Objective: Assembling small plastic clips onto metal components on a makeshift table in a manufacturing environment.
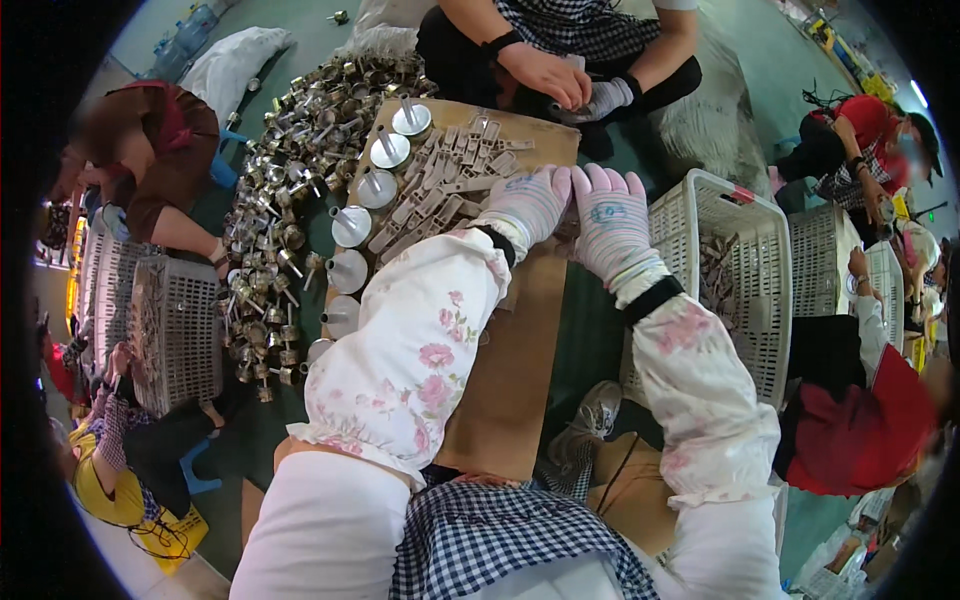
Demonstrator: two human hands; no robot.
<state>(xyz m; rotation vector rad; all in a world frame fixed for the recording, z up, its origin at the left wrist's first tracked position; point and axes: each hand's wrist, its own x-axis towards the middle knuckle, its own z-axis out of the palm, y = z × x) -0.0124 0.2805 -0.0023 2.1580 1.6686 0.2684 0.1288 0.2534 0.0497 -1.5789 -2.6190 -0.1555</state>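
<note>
My left hand (pixel 527 208), in a pale striped glove, is closed at the right edge of the brown cardboard (pixel 503 385), its fingers curled. Right beside it is my right hand (pixel 614 228), in a matching glove, its fingers bent and held close together. The two hands nearly touch at the fingertips, and what they hold is mostly hidden behind the gloves. Just left of my left hand lies a pile of grey-beige lever-like pieces (pixel 430 192). A column of white discs with upright stems (pixel 351 227) lines the cardboard's left edge.
A heap of shiny metal fittings (pixel 290 180) spreads along the left. White plastic baskets stand at the right (pixel 765 290) and left (pixel 180 335); the right one holds grey pieces (pixel 718 270). A co-worker's hands (pixel 560 85) work opposite me. Other people sit on both sides.
</note>
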